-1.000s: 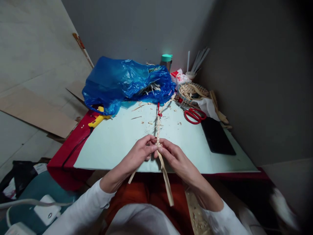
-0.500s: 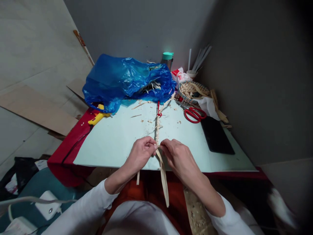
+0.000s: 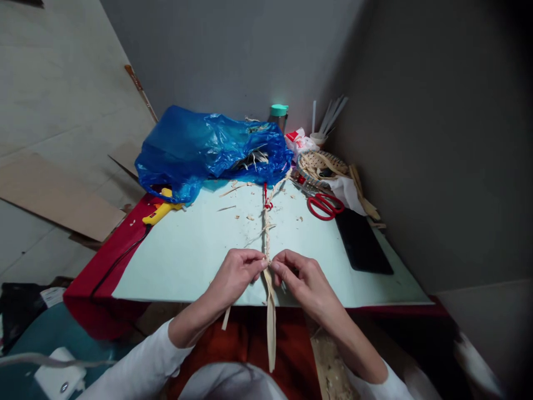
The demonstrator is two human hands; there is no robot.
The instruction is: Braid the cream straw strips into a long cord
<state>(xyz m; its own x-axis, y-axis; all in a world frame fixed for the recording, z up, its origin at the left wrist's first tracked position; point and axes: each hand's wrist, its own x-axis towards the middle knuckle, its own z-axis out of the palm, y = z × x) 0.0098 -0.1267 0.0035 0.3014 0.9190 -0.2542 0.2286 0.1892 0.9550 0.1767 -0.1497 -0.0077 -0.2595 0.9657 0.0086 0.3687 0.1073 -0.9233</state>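
A thin plaited straw braid (image 3: 267,236) runs down the middle of the pale green mat (image 3: 179,255), tied with red thread (image 3: 265,200) at its far end. My left hand (image 3: 236,275) and my right hand (image 3: 300,280) pinch the near end of the braid, fingertips almost touching. Loose flat straw strips (image 3: 271,328) hang from the pinch over the table edge toward my lap. A shorter strip sticks out below my left hand.
A blue plastic bag (image 3: 208,147) with straw lies at the back. A yellow glue gun (image 3: 160,208) sits left; red scissors (image 3: 325,204), a woven basket (image 3: 320,164), a black phone (image 3: 362,241) and a green-capped bottle (image 3: 278,114) sit right. Straw scraps litter the mat.
My hands have slid slightly toward me along the braid. The hanging strips swung from slanting right to nearly straight down. The view tilted a little.
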